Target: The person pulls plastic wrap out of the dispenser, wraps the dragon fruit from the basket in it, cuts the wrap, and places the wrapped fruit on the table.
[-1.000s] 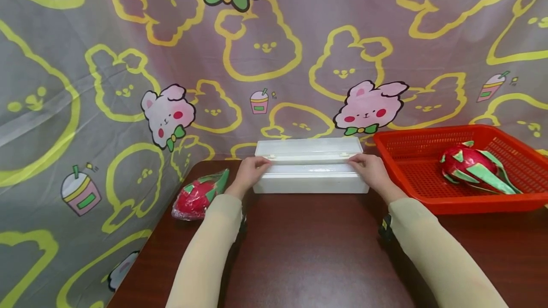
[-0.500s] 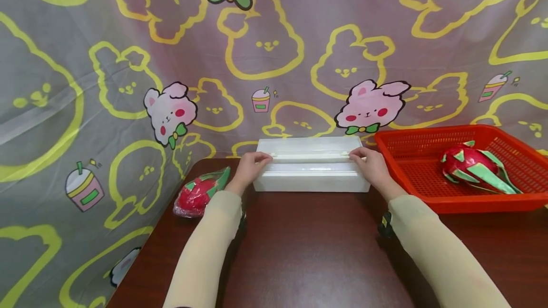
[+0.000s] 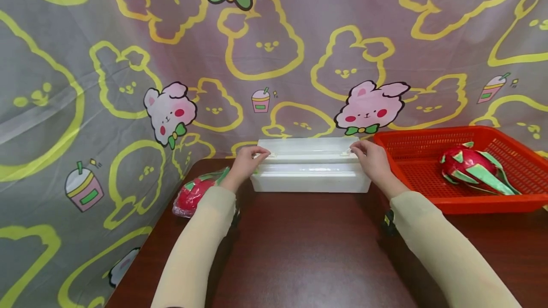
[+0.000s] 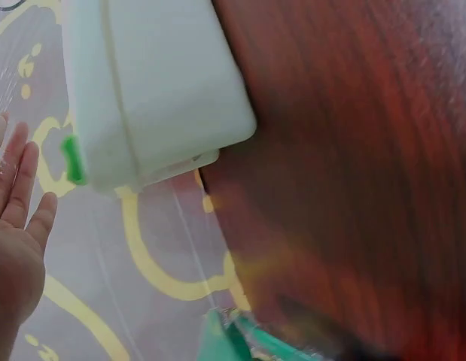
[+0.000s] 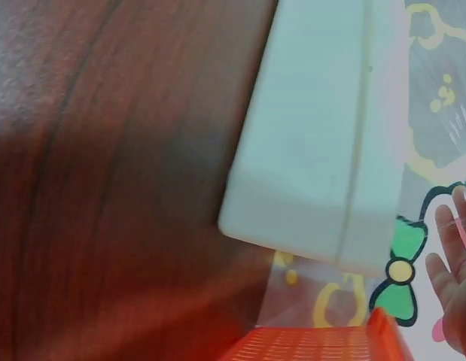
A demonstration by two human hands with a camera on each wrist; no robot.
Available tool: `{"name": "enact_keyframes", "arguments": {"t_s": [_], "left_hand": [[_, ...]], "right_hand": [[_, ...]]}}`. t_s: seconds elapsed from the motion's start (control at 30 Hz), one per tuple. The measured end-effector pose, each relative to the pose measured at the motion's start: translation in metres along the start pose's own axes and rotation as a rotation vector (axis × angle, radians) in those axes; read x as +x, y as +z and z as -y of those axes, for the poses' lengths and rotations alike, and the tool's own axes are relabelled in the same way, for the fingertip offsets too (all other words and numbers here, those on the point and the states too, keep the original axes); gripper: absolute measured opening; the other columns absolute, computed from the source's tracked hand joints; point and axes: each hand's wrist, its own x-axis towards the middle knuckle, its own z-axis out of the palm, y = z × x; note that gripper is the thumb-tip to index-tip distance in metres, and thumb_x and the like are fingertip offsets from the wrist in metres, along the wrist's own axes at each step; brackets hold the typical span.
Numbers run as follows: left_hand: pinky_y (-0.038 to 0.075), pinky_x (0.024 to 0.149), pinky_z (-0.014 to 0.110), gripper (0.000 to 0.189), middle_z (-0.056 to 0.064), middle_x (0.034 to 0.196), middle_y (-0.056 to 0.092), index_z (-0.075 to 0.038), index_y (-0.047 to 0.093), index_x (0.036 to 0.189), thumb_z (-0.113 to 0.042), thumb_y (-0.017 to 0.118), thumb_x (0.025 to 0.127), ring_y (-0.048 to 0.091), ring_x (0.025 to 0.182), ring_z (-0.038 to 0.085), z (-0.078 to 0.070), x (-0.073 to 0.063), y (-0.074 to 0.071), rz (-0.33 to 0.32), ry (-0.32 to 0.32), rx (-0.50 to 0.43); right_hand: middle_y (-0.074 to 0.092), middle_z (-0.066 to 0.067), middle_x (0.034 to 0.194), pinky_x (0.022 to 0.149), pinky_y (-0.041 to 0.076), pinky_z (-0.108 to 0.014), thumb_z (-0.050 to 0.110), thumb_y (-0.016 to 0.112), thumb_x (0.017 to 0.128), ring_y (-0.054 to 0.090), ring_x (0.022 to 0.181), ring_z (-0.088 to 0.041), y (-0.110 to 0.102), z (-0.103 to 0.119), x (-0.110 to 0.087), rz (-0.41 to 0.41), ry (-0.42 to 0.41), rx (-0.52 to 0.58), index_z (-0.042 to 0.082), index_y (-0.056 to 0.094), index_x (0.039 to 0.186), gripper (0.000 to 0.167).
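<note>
A white cling film dispenser (image 3: pixel 310 183) lies lengthwise at the back of the table, its lid (image 3: pixel 310 145) tipped up against the curtain. My left hand (image 3: pixel 246 163) pinches the cling film (image 4: pixel 2 79) between thumb and forefinger at the dispenser's left end. At the right end, my right hand (image 3: pixel 373 159) pinches the same clear sheet (image 5: pixel 452 101). Creases run through the film by the fingertips in both wrist views. The other fingers of the left hand (image 4: pixel 14 248) and right hand (image 5: pixel 460 267) are spread. How far the sheet reaches is hard to see.
A wrapped dragon fruit (image 3: pixel 194 195) sits left of the dispenser, partly behind the left arm. To the right stands a red basket (image 3: pixel 411 165) with another dragon fruit (image 3: pixel 468 163) in it. A printed curtain (image 3: pixel 295 51) hangs right behind the brown table (image 3: pixel 308 246).
Both hands have risen slightly from the dispenser's opening, with the film still pinched. The left forearm has shifted a little leftward. The dispenser stays about where it was.
</note>
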Motion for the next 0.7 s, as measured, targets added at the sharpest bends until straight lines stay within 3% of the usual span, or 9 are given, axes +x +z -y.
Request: {"name": "enact_keyframes", "arguments": {"t_s": [0.17,0.37,0.5,0.7], "left_hand": [[0.048,0.080,0.034,0.020,0.007,0.101,0.071,-0.002,0.075,0.103,-0.018,0.066,0.094,0.059,0.089,0.021,-0.010,0.002,-0.007,-0.007,-0.038,-0.023],[0.051,0.086,0.035,0.020,0.011,0.102,0.072,0.001,0.074,0.105,-0.013,0.066,0.094,0.065,0.098,0.022,-0.015,0.006,-0.012,-0.043,-0.020,-0.090],[0.052,0.084,0.034,0.020,0.010,0.102,0.072,-0.003,0.075,0.104,-0.016,0.067,0.092,0.066,0.097,0.021,-0.019,0.008,-0.016,-0.079,-0.035,-0.097],[0.050,0.067,0.027,0.022,0.006,0.099,0.073,-0.004,0.076,0.104,-0.021,0.067,0.093,0.061,0.081,0.018,-0.025,0.013,-0.022,-0.094,-0.061,-0.099]], "right_hand": [[0.066,-0.023,0.103,0.087,0.051,-0.048,0.012,0.058,0.099,0.059,0.093,-0.035,-0.004,0.009,0.003,-0.021,0.013,0.041,-0.002,0.064,0.111,0.020],[0.066,-0.024,0.104,0.088,0.050,-0.048,0.013,0.057,0.099,0.061,0.095,-0.036,-0.009,0.016,0.006,-0.055,0.029,0.092,-0.003,0.064,0.112,0.022],[0.066,-0.023,0.103,0.087,0.050,-0.047,0.015,0.057,0.099,0.060,0.094,-0.035,-0.012,0.021,0.007,-0.082,0.048,0.103,-0.002,0.065,0.111,0.022],[0.066,-0.023,0.103,0.085,0.051,-0.045,0.015,0.056,0.100,0.060,0.094,-0.034,-0.019,0.027,0.012,-0.097,0.043,0.103,-0.001,0.065,0.110,0.021]]}}
